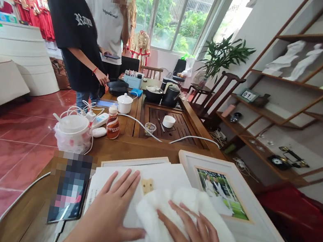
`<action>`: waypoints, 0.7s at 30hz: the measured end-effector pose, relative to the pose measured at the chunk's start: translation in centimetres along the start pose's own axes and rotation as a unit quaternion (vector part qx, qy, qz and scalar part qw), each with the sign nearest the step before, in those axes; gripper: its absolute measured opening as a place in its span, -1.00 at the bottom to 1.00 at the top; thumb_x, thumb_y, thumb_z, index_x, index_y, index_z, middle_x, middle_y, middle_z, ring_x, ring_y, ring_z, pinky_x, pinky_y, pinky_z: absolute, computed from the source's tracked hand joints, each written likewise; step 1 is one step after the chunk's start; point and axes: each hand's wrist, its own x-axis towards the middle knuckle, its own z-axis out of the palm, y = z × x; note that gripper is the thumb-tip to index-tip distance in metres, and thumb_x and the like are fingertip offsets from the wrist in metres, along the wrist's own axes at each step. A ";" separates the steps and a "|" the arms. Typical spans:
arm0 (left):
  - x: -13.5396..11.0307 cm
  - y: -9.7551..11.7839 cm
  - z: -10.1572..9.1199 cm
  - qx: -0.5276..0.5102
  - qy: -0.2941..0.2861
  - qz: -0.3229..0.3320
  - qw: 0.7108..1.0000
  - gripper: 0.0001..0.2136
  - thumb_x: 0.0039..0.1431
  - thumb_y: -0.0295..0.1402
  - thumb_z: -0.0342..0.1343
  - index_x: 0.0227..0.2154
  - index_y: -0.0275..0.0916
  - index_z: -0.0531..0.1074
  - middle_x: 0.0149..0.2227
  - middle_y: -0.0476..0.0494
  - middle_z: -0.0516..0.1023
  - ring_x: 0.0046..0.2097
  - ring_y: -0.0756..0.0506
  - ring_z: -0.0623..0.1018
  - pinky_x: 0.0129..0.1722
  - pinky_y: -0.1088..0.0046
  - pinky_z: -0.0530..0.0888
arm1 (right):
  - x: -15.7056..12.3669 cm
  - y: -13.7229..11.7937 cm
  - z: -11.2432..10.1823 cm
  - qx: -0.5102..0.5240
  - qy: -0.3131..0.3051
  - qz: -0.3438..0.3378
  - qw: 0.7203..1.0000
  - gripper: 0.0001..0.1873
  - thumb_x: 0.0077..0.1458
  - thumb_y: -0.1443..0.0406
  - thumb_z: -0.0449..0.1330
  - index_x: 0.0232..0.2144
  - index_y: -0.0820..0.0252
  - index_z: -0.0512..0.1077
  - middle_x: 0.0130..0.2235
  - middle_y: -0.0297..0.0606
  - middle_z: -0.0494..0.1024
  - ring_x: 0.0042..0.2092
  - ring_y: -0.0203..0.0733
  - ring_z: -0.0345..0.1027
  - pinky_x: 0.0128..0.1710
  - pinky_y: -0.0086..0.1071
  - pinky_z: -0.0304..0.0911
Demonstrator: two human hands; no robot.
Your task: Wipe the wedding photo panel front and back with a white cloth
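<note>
My left hand lies flat with fingers spread on a white panel, which looks like the back of a picture frame with a small gold-coloured metal plate on it. Bunched under my right hand is a thick, fluffy white cloth; the fingers curve over it and press it onto the panel. To the right, a light wooden picture frame holds a photo of two people outdoors. Part of another frame shows beneath the panel.
Left of the panel, a phone charges on the wooden table. Farther off stand a plastic-wrapped tub, a bottle, a lidded white pot and a tea tray. A cable crosses the table. Two people stand at the far left.
</note>
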 end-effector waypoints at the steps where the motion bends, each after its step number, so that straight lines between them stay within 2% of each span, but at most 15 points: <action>1: 0.0 0.0 -0.1 -0.003 -0.003 0.000 1.000 -0.02 0.03 0.28 -0.03 0.35 -0.22 -0.21 0.38 -0.13 -0.16 0.36 -0.28 -0.07 0.30 -0.01 -0.03 | 0.1 0.1 0.0 0.002 -0.003 0.003 1.000 -0.23 -0.03 -0.14 0.14 0.21 -0.12 0.22 0.19 -0.29 0.31 0.07 0.11 0.22 0.05 -0.07 -0.03; 6: 0.0 0.2 -0.3 -0.011 0.002 0.001 1.000 -0.05 0.04 0.30 -0.09 0.34 -0.23 -0.16 0.37 -0.15 -0.13 0.36 -0.28 -0.05 0.29 -0.03 -0.03 | 2.2 0.2 0.5 0.034 -0.026 0.050 0.998 -0.23 -0.02 -0.11 0.17 0.23 -0.12 0.19 0.20 -0.27 0.30 0.08 0.11 0.22 0.04 -0.05 -0.01; 11: 0.0 0.3 -0.2 -0.006 0.020 0.006 1.000 -0.12 0.04 0.30 -0.09 0.29 -0.20 0.06 0.37 -0.17 -0.06 0.35 -0.29 0.01 0.28 -0.04 0.01 | 3.8 0.2 1.0 0.050 -0.020 0.081 0.995 -0.25 -0.02 -0.05 0.20 0.22 -0.13 0.19 0.19 -0.25 0.30 0.09 0.12 0.21 0.04 -0.02 0.00; 13: 0.0 0.2 -0.1 -0.001 0.024 0.002 1.000 -0.11 0.04 0.31 -0.10 0.30 -0.21 0.03 0.37 -0.18 -0.06 0.35 -0.29 0.01 0.28 -0.03 0.02 | 3.6 0.0 0.9 0.045 -0.018 0.077 0.996 -0.26 0.00 -0.06 0.19 0.22 -0.13 0.18 0.19 -0.25 0.31 0.10 0.12 0.20 0.06 -0.01 -0.01; 17: 0.0 0.2 0.0 0.007 0.028 0.005 1.000 -0.04 0.04 0.28 -0.04 0.34 -0.23 -0.14 0.36 -0.18 -0.06 0.35 -0.30 0.02 0.29 0.00 0.02 | 1.9 -0.4 0.2 0.030 -0.030 0.045 0.998 -0.24 0.01 -0.10 0.14 0.24 -0.10 0.17 0.20 -0.25 0.31 0.11 0.13 0.19 0.08 -0.01 -0.04; 21: -0.1 0.1 0.0 0.004 0.017 0.000 1.000 -0.04 0.04 0.26 -0.02 0.35 -0.22 -0.18 0.37 -0.17 -0.09 0.35 -0.30 0.01 0.30 0.00 -0.02 | -0.1 -0.4 -0.3 0.010 -0.008 -0.006 1.000 -0.24 -0.01 -0.12 0.14 0.21 -0.09 0.22 0.20 -0.27 0.30 0.09 0.14 0.21 0.07 -0.02 -0.05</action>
